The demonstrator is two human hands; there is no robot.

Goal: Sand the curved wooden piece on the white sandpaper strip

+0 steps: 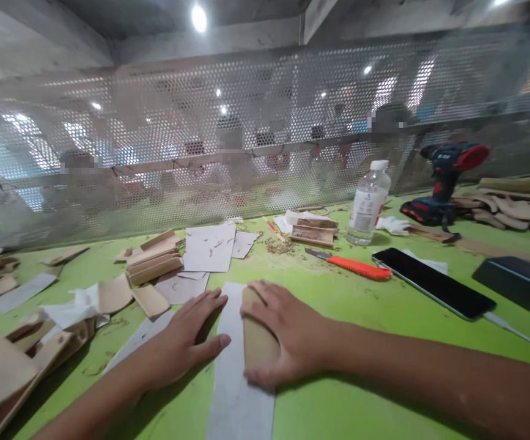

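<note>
No readable text anywhere. Clear bottle [360,233] is wearing a white label [364,206] with grey and red print, too blurred to make out. Cordless drill [447,177] is showing a small pale mark on its dark housing, too small to read; can't be calling a brand from it.

Between the left hand [177,342] and the tan block [258,342] gripped by the right hand [287,327], only a narrow gap is left over the paper strip [241,403]. Ahead of the right forearm, passage is offered across bare green table [360,305] until blocked by the orange cutter [359,267] and phone [434,284]. The left is obstructed by heaped tan pieces [3,370]; the far side is barred by the perforated screen [177,146].
</note>
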